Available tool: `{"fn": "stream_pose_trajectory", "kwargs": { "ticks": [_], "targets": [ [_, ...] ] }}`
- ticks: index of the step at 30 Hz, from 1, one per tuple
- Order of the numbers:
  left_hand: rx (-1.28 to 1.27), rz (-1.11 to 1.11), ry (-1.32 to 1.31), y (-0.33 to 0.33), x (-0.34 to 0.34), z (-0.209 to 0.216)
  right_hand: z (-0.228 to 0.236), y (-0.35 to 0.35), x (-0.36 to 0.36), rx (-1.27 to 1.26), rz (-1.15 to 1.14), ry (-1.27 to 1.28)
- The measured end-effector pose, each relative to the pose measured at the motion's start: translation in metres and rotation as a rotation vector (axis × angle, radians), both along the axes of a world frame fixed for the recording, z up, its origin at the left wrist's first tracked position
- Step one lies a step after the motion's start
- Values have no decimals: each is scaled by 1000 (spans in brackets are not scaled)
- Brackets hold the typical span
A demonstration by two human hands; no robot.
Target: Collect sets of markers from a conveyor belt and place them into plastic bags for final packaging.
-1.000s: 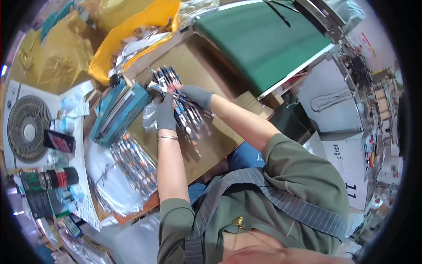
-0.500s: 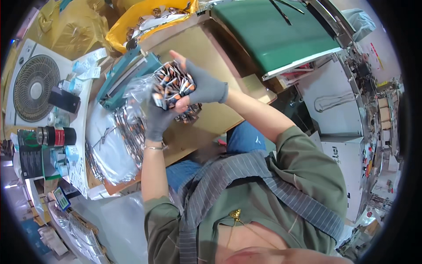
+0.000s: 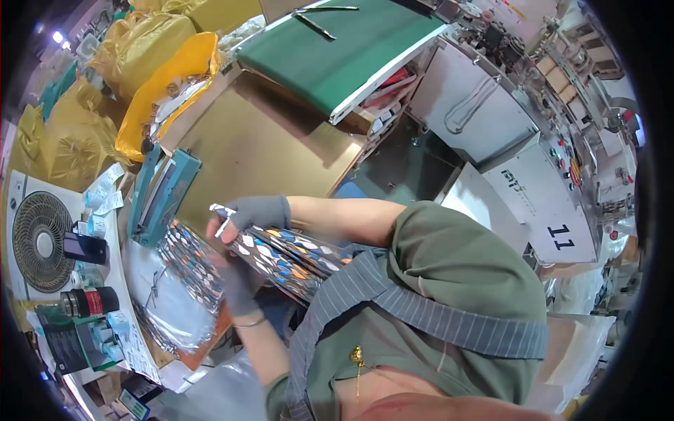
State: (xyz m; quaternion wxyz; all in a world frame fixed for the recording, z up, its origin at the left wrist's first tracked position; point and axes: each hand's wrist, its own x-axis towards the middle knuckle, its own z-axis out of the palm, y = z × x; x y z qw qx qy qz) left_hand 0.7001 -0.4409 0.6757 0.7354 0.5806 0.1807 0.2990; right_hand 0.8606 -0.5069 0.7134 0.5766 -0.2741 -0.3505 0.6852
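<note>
My right hand (image 3: 256,212), in a grey fingerless glove, is closed around one end of a bundle of long, narrow patterned strips (image 3: 291,259), dark with white, orange and blue leaf shapes. A small white piece (image 3: 223,212) sticks out by its fingers. The bundle slants down toward my apron. Close under its near end is my left hand (image 3: 240,288), also gloved; motion smears its fingers, so I cannot tell whether they grip. Beside it, more patterned strips (image 3: 189,263) lie along a pile of clear plastic bags (image 3: 172,305). A dark twist tie (image 3: 154,284) rests on the bags.
A teal bag sealer (image 3: 165,196) stands at the left of the brown tabletop (image 3: 260,154). Farther off are a green conveyor belt (image 3: 337,52) and an orange bag (image 3: 168,95). A fan (image 3: 42,235), phone (image 3: 85,248) and flask (image 3: 90,302) line the left side.
My hands have come down and closer to my body. The bundle, earlier upright with its ends facing me, now lies lengthwise toward my apron. My view has turned to the right.
</note>
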Motion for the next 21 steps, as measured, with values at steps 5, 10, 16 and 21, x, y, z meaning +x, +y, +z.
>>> {"fn": "stream_pose_trajectory", "kwargs": {
  "ticks": [5, 10, 16, 21],
  "targets": [
    [594, 125, 157, -9, 20, 109, -38, 38, -27, 69, -93, -217],
    [1017, 272, 252, -26, 7, 58, -25, 0, 6, 135, -183, 301],
    [948, -63, 120, -89, -52, -6, -141, -94, -74, 517, -442, 445],
    [778, -8, 578, -87, -9, 42, -35, -114, -14, -191, -604, -1307]
  ]
}}
